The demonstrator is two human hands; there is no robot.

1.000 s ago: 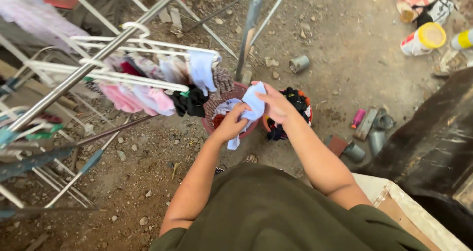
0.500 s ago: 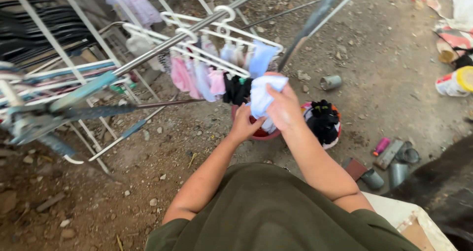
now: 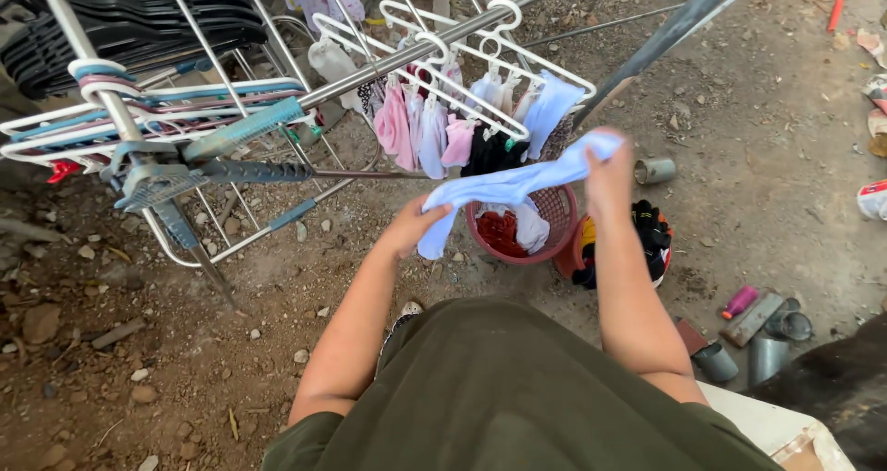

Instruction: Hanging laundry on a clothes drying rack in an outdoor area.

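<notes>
**Hands stretched a blue cloth under the clip hanger**

Left hand point(image 3: 407, 229) gripped the low end of a pale blue cloth point(image 3: 513, 186), fingers curled shut on the bunched fabric. From there the cloth ran up and to the right, so its long axis sloped from lower left to upper right, pulled nearly taut. The right hand point(image 3: 610, 171) was closed on the high end, and that hand was the nearer of the two to the white clip hanger point(image 3: 462, 50) hooked on the metal bar point(image 3: 388, 64).

At far left stood a rack point(image 3: 139, 157) of folded frames with black hangers point(image 3: 139, 18) stacked on top. Small pink, white and black pieces point(image 3: 434, 134) hung clipped from the white hanger, filling most of it; its right tip, just above the raised end of the cloth, held a light blue piece point(image 3: 550, 106). The cloth hung just in front of and below these, apart from them as far as could be told.

Directly beneath the cloth sat a red basket point(image 3: 564, 221) with red and white clothes in it, and to its right a second basket point(image 3: 661, 258) of dark clothes, partly hidden by the right forearm. A slanted pole point(image 3: 674, 27) crossed above the right hand, limiting room upward on that side. Open dirt ground point(image 3: 739, 138) lay to the right, with a tin point(image 3: 654, 171) near the pole's foot and small clutter point(image 3: 758, 318) farther right.
</notes>
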